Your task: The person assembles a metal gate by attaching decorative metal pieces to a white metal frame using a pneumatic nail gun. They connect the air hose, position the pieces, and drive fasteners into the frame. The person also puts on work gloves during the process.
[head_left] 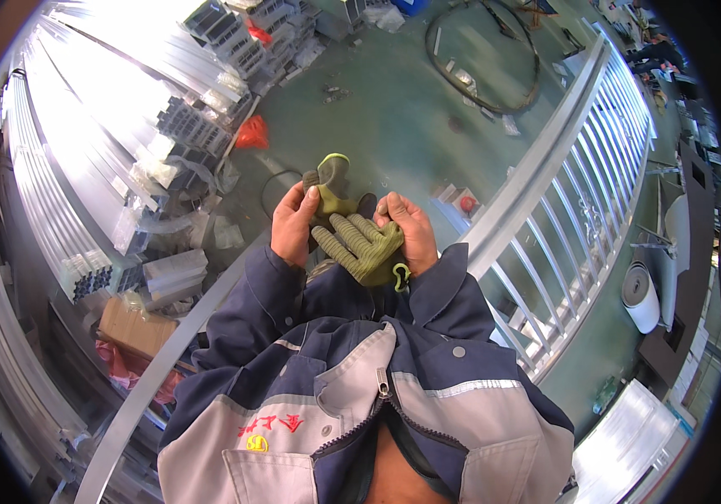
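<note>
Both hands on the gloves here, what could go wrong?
1. The left hand and right hand are bare, with cut aluminium profiles stacked close by; handling those before the gloves are on could mean cuts.
2. One glove sits loosely between the hands and might drop to the floor.
3. The hose loop and scraps on the floor look like trip hazards.

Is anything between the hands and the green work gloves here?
Nothing visible. The left hand and right hand already grip the green work gloves directly, held up in front of the jacket, above the green floor.
</note>
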Available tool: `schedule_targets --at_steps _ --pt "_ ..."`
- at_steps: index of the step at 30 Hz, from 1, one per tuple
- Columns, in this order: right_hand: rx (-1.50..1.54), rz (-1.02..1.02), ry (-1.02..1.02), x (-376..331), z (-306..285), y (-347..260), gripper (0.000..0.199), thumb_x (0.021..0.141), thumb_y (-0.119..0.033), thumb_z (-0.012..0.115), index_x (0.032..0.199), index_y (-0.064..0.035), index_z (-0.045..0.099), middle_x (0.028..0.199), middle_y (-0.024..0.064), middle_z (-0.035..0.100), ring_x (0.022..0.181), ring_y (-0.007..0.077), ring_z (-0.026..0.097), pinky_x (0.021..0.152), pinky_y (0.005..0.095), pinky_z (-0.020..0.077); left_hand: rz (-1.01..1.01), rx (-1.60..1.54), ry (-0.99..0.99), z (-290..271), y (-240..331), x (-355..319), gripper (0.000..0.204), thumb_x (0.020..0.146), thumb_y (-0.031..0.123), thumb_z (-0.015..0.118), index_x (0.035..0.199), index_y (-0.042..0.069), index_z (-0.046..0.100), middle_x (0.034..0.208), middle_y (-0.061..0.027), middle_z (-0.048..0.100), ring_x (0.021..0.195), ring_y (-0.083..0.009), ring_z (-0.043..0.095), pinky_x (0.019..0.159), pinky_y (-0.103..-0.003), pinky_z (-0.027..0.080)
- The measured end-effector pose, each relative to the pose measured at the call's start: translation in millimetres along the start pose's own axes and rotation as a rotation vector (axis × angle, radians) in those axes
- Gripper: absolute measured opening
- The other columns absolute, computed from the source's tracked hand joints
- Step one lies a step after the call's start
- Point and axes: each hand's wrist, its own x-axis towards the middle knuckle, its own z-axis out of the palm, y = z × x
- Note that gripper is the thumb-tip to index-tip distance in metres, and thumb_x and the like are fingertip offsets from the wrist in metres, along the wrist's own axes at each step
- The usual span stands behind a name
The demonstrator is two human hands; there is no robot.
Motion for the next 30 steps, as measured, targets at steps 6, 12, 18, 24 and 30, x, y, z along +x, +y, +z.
schedule_targets --at_steps 6,12,18,24,30 --pt "0.214 0.091 -0.043 55 -8 -41 0.046 0.103 -0.047 0.056 0.078 -0.0092 0.053 0.077 0.0026 0.058 0.062 0.0111 0.05 0.062 0.0286 0.0483 -0.001 0.088 -0.011 27 24 57 0.027 0.103 0.021 0.061 0.12 0.0 0.06 0.109 -0.0048 0.068 0.096 -0.0125 0.063 0.088 -0.029 0.051" --pt "0.432 0.152 -0.218 101 -31 -94 0.078 0.105 -0.061 0.031 0.154 -0.0007 0.029 0.102 0.0073 0.068 0.079 0.0149 0.067 0.074 0.0296 0.0572 0.018 0.09 0.0 58 39 126 0.022 0.098 0.013 0.067 0.116 0.003 0.06 0.111 -0.0043 0.066 0.099 -0.0136 0.063 0.088 -0.029 0.051" --pt "0.329 0.111 -0.177 119 -40 -154 0.075 0.105 -0.06 0.034 0.149 0.0006 0.035 0.113 0.0123 0.066 0.076 0.0102 0.061 0.074 0.0252 0.0543 0.128 0.158 -0.069 102 51 184 0.016 0.094 0.0 0.067 0.102 0.007 0.056 0.127 -0.0078 0.059 0.111 -0.0146 0.057 0.098 -0.03 0.046" --pt "-0.287 -0.191 0.019 132 -51 -173 0.065 0.104 -0.056 0.047 0.132 0.0016 0.055 0.103 0.0033 0.066 0.073 0.0036 0.05 0.065 0.0202 0.0433 0.486 0.719 -0.501 182 43 213 0.026 0.077 -0.015 0.071 0.087 0.003 0.055 0.131 -0.0166 0.054 0.113 -0.0279 0.064 0.093 -0.035 0.053" --pt "0.145 -0.231 0.247 151 -88 -186 0.068 0.102 -0.062 0.045 0.128 -0.0013 0.06 0.11 0.0061 0.069 0.089 0.0112 0.063 0.072 0.0244 0.0454 0.619 1.015 -0.923 228 38 265 0.027 0.071 -0.017 0.068 0.082 0.004 0.056 0.13 -0.0175 0.056 0.113 -0.0331 0.064 0.09 -0.038 0.054"
